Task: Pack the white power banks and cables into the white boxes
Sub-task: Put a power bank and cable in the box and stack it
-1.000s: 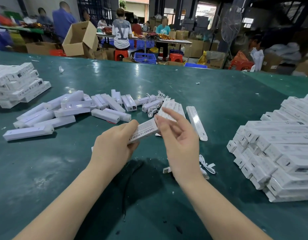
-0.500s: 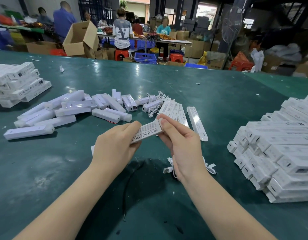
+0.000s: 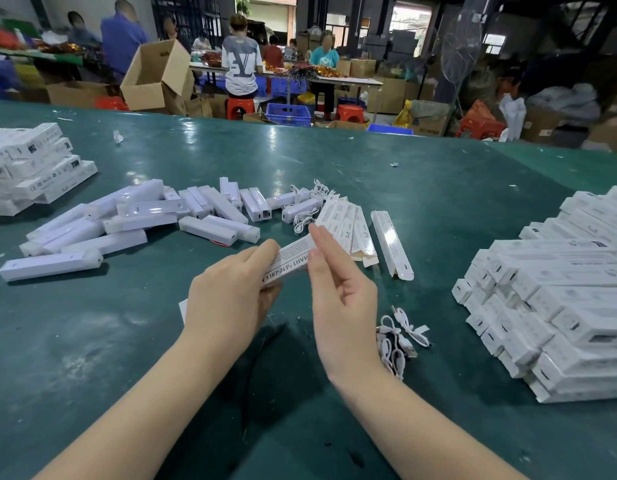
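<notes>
My left hand [image 3: 230, 292] grips a long white printed box [image 3: 290, 260] held above the green table [image 3: 127, 341]. My right hand [image 3: 341, 292] touches the box's far end with straight fingers and thumb. Loose white power banks [image 3: 133, 221] lie scattered at the left centre. A few flat unfolded boxes [image 3: 348, 225] lie just beyond my hands, one more [image 3: 391, 244] to their right. Coiled white cables [image 3: 400, 336] sit on the table right of my right wrist, and other cables [image 3: 305, 218] lie among the power banks.
A large heap of white boxes [image 3: 559, 299] fills the right side of the table. A smaller stack of boxes [image 3: 33, 168] sits at the far left. Beyond the table's far edge are cardboard cartons, stools, crates and several people at other tables.
My right hand's fingers have straightened and shifted along the box end, uncovering the cables beneath it. My left hand keeps its grip on the box.
</notes>
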Demonstrator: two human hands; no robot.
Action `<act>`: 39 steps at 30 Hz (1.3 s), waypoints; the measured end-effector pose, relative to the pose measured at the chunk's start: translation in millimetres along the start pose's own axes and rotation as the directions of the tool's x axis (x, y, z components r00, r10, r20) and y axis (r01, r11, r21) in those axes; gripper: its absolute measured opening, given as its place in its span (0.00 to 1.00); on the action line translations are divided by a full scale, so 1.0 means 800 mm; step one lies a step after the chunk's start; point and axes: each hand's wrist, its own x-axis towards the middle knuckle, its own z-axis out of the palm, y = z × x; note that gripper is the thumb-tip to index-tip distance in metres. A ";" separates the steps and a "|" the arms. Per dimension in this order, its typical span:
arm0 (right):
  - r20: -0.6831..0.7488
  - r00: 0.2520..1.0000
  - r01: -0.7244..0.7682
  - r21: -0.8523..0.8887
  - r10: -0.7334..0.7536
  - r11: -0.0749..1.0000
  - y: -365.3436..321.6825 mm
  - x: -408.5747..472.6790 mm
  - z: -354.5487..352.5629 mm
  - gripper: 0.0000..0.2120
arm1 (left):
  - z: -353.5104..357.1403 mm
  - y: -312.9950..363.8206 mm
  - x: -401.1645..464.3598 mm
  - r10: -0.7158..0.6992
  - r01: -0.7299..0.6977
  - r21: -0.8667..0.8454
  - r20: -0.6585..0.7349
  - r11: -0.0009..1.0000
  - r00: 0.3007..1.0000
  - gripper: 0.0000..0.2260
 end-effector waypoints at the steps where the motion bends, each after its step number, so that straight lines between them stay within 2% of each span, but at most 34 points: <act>1: 0.011 1.000 0.007 -0.007 -0.007 1.000 0.002 0.000 0.000 0.12 | 0.000 0.000 0.000 0.002 -0.002 -0.009 -0.004 1.000 1.000 0.16; 5: 0.032 0.999 -0.037 0.003 0.037 0.999 0.006 0.001 0.000 0.16 | 0.001 0.004 0.001 0.029 -0.029 -0.038 -0.016 0.999 0.999 0.17; 8: -0.031 0.998 -0.053 0.029 0.054 0.998 0.001 0.009 -0.005 0.16 | -0.004 0.008 0.005 0.041 -0.044 -0.032 -0.076 0.999 0.996 0.15; 11: -0.143 0.977 -0.115 0.283 0.161 0.952 -0.007 0.028 -0.020 0.17 | -0.014 0.003 0.014 0.003 -0.018 -0.104 -0.150 0.994 0.989 0.20; 13: -0.151 0.959 -0.160 0.410 0.240 0.898 -0.013 0.036 -0.027 0.16 | -0.021 0.004 0.016 -0.096 0.029 -0.395 -0.152 0.918 0.984 0.21; 15: -0.118 0.952 -0.208 0.428 0.283 0.880 -0.015 0.037 -0.027 0.15 | -0.025 0.010 0.012 -0.212 0.090 -0.679 -0.098 0.728 0.972 0.21; 16: -0.105 0.948 -0.227 0.431 0.299 0.873 -0.016 0.038 -0.027 0.14 | -0.026 0.012 0.010 -0.234 0.101 -0.734 -0.081 0.671 0.969 0.22; 20: -0.035 0.964 -0.215 0.480 0.264 0.850 -0.026 0.046 -0.033 0.16 | -0.024 0.014 0.007 -0.192 0.130 -0.784 0.014 0.607 0.981 0.26; 23: -0.011 0.973 -0.193 0.520 0.232 0.832 -0.030 0.051 -0.038 0.26 | -0.014 0.023 0.001 -0.110 0.150 -0.790 0.104 0.595 0.988 0.21; 25: 0.052 0.966 -0.251 0.418 0.253 0.873 -0.031 0.050 -0.038 0.24 | -0.009 0.030 -0.004 -0.051 0.131 -0.780 0.126 0.611 0.991 0.18; 27: 0.188 0.931 -0.336 0.106 0.313 0.936 -0.028 0.043 -0.036 0.14 | -0.006 0.032 -0.007 -0.025 0.110 -0.797 0.119 0.594 0.993 0.18; 28: 0.261 0.894 -0.375 -0.003 0.363 0.927 -0.025 0.038 -0.033 0.11 | -0.005 0.031 -0.007 -0.020 0.106 -0.810 0.116 0.576 0.993 0.20; 30: 0.334 0.843 -0.440 -0.020 0.421 0.898 -0.020 0.030 -0.024 0.11 | -0.003 0.027 -0.007 0.001 0.080 -0.809 0.099 0.583 0.995 0.26; 32: 0.278 0.870 -0.433 0.038 0.407 0.901 -0.019 0.029 -0.019 0.12 | 0.001 0.023 -0.008 0.042 0.010 -0.751 0.049 0.661 0.998 0.28; 35: 0.068 0.942 -0.336 0.149 0.329 0.930 -0.026 0.042 -0.023 0.08 | 0.007 0.017 -0.009 0.108 -0.085 -0.636 -0.003 0.767 0.994 0.28; 37: -0.062 0.952 -0.272 0.284 0.301 0.919 -0.036 0.055 -0.036 0.04 | 0.008 0.014 -0.009 0.107 -0.052 -0.636 0.048 0.770 0.993 0.25; 39: -0.183 0.928 -0.233 0.393 0.324 0.889 -0.047 0.069 -0.056 0.04 | 0.010 0.012 -0.011 0.104 -0.007 -0.637 0.114 0.771 0.988 0.22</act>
